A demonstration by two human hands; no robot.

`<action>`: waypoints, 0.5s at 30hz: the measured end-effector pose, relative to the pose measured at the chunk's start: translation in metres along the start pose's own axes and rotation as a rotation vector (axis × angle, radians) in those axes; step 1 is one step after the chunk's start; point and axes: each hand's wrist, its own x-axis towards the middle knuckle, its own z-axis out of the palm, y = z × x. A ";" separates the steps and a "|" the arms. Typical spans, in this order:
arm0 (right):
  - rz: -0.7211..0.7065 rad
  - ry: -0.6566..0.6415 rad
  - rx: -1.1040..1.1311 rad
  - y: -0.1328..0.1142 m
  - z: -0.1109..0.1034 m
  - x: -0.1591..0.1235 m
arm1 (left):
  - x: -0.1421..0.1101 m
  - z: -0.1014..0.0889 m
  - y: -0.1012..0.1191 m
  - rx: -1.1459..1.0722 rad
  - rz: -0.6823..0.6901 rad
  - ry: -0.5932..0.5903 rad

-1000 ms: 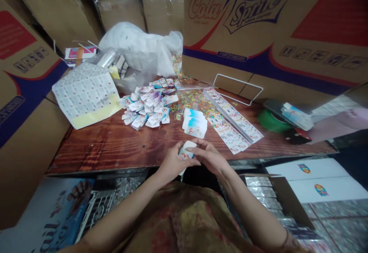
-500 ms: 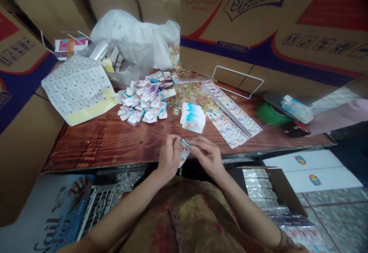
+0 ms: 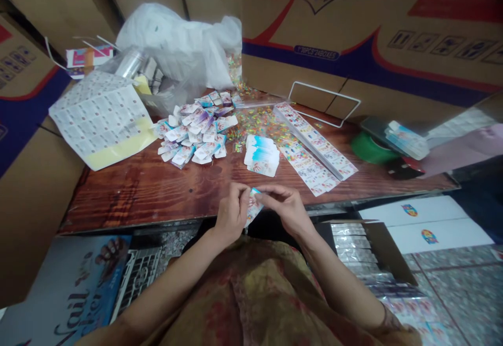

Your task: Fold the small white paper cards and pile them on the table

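The left hand (image 3: 231, 211) and the right hand (image 3: 290, 211) meet at the middle of the tabletop's near edge, both on one small printed card (image 3: 253, 207). The left hand pinches the card's left side between thumb and bent fingers. The right hand has its thumb and forefinger closed on the card's upper end, by a blue strip. The card tilts, its lower end pointing down toward the lap; whether it touches the edge of the tabletop (image 3: 188, 196) I cannot tell.

Beyond the hands, near the middle of the tabletop, a fanned stack of flat cards (image 3: 262, 156) lies with blue and white faces up. To its left is a loose heap of small folded boxes (image 3: 196, 131). Between the heap and the far edge's big cardboard box (image 3: 353, 15), colourful bits (image 3: 257, 120) are spread. Printed strips (image 3: 314, 152) slant from there toward the near edge, right of the stack. A white wire frame (image 3: 357, 110) leans by the far edge. A green roll (image 3: 369, 148) sits toward the right end, and a patterned sheet (image 3: 108, 118) stands bent at the left edge.
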 end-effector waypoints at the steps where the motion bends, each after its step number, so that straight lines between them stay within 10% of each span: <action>1: -0.002 0.020 0.008 0.000 0.000 0.000 | 0.000 0.000 0.000 0.005 -0.004 -0.006; 10: 0.015 -0.033 -0.022 0.005 -0.009 0.003 | 0.000 0.001 -0.002 0.022 -0.011 -0.032; 15: -0.235 -0.140 -0.267 0.005 -0.010 -0.001 | -0.001 -0.001 -0.004 0.003 -0.036 -0.030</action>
